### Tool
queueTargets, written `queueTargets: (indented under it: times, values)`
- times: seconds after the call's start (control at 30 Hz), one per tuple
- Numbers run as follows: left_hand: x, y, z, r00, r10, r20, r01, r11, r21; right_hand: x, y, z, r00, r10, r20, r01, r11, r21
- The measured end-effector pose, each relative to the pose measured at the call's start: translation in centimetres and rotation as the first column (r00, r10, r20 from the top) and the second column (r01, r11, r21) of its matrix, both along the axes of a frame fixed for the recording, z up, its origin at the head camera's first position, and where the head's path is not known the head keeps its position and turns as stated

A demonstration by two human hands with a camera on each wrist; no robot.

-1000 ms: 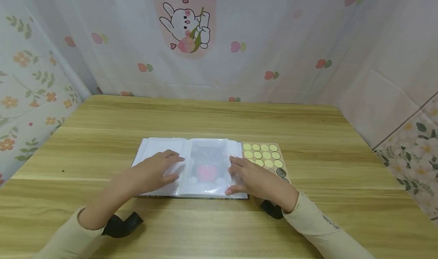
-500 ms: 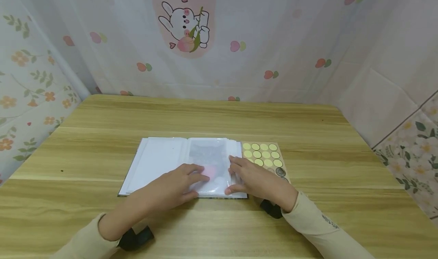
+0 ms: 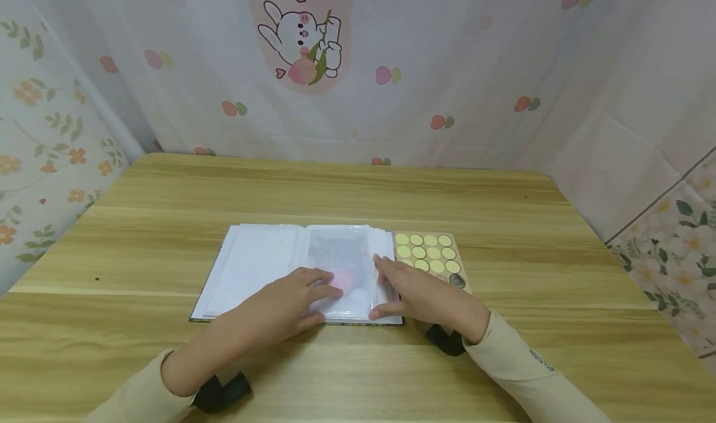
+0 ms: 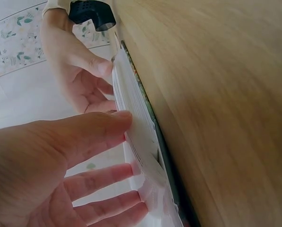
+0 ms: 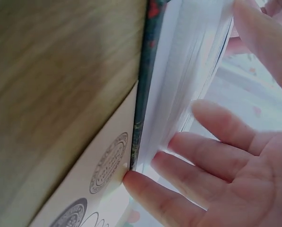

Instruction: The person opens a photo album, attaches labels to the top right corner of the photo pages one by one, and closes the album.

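Note:
A photo album [image 3: 260, 258] with clear sleeves lies spread on the table. Its right-hand sleeve holds a greyish picture [image 3: 335, 249] with a pink patch. My left hand [image 3: 296, 299] rests on the lower part of that sleeve, fingers extended, its thumb by the near edge. At the album's right side my right hand [image 3: 422, 292] touches the page edges with spread fingers. In the right wrist view, the fingertips [image 5: 178, 139] lie against the stacked pages [image 5: 188, 61]. The left wrist view shows the left thumb [image 4: 119, 120] along the page stack.
A tan sheet of round yellow stickers [image 3: 431, 249] lies partly under the album's right side, with dark printed circles [image 5: 110, 163] near the right fingers. A wooden table [image 3: 335, 193] supports everything. A patterned curtain [image 3: 447, 50] hangs behind it. Black devices [image 3: 220, 393] sit at both wrists.
My left hand has moved right, from the left page onto the sleeve with the picture, uncovering the left page. The right hand has stayed almost still at the page edges.

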State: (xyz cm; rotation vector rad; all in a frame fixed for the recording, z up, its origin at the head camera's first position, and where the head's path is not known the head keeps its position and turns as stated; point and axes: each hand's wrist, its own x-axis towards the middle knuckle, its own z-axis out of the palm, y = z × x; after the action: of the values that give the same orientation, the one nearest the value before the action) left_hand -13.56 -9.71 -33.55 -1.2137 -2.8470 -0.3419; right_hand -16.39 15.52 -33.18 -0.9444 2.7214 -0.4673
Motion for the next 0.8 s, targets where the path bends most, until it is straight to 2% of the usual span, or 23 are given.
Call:
queueTargets:
  times: [0.3, 0.53, 0.8]
  values:
    - [0.10, 0.10, 0.20, 1.000, -0.005, -0.002, 0.005, 1.000, -0.006, 0.06, 0.02, -0.07, 0.999, 0.020, 0.034, -0.019, 0.999, -0.029]
    - [0.14, 0.25, 0.13, 1.000, -0.007, -0.003, 0.007, 1.000, 0.010, 0.38, -0.20, -0.08, 1.000, 0.016, -0.004, -0.016, 1.000, 0.002]
    - [0.44, 0.28, 0.22, 1.000, 0.006, -0.023, -0.005, 1.000, 0.015, 0.48, -0.34, -0.17, 1.000, 0.008, -0.005, -0.008, 1.000, -0.014]
